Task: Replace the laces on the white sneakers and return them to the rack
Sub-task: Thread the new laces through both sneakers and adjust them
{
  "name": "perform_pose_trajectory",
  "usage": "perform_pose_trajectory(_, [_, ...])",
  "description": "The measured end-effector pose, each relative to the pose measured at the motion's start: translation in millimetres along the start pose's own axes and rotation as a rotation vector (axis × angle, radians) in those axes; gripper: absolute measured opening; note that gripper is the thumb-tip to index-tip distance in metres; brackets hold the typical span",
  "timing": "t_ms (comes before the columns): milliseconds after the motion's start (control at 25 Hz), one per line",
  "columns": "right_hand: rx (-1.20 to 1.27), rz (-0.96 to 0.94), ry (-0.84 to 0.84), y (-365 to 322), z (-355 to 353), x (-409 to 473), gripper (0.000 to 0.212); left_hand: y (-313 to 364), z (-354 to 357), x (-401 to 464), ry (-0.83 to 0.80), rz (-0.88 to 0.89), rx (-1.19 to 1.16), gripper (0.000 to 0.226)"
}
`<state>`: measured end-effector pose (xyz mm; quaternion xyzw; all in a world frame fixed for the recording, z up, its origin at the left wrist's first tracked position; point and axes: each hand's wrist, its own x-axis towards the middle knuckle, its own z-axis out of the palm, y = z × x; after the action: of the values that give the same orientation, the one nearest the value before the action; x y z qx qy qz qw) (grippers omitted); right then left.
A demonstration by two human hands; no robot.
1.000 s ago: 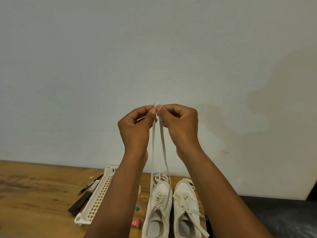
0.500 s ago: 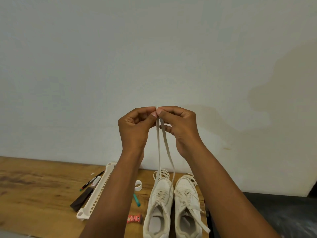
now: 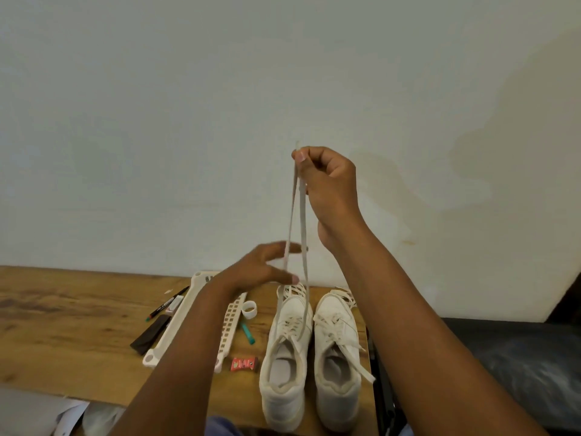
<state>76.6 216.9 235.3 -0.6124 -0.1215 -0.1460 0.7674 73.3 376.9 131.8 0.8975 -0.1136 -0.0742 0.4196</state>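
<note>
Evidently the step in hand was evening the two lace ends before tying off the left sneaker (image 3: pixel 287 354). The right hand (image 3: pixel 327 187) was raised well above the table (image 3: pixel 63 335), thumb and forefinger pinched on both tips of the lace (image 3: pixel 297 234), so that the two strands hung down, spreading slightly, to that sneaker's top eyelets. The left hand (image 3: pixel 264 269) was lower, fingers spread and gripping nothing, its fingertips just at the strands; whether it touched them could not be told for blur. To do the step well, in my judgement, the tips should be kept level in the pinch while the free hand runs down both strands to take out twist and slack, with the shoe kept flat rather than lifted by the pull. Both shoes stood upright, side by side and touching or nearly so, at the table's right end near its front edge. Each one's long axis ran front to back across the table, toe toward the wall-side edge and heel toward the person. The right sneaker (image 3: pixel 338 357) was laced, its loose end trailing toward the table's right edge. A white slatted rack (image 3: pixel 171 325) lay flat to the left, with pens (image 3: pixel 166 305) beyond it.
</note>
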Motion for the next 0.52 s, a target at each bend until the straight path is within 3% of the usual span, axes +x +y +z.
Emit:
perform_pose_trajectory(80, [0.005,-0.002,-0.002,-1.3,0.0,0.4,0.012,-25.2,20.0,-2.0,-0.262,-0.164,0.227,0.067])
perform_pose_trajectory(200, [0.025,0.007,-0.014,-1.1,1.6,-1.8,0.013,-42.4,39.7,-10.8,-0.393,-0.293,0.371,0.078])
perform_pose_trajectory(400, [0.006,-0.025,0.014,1.7,-3.0,1.7,0.012,-67.3,54.6,-14.6,-0.33,-0.403,0.125,0.074])
perform_pose_trajectory(520, [-0.04,-0.056,0.075,2.4,-12.2,5.8,0.014,-65.8,55.3,-15.5,-0.285,-0.404,0.148,0.066])
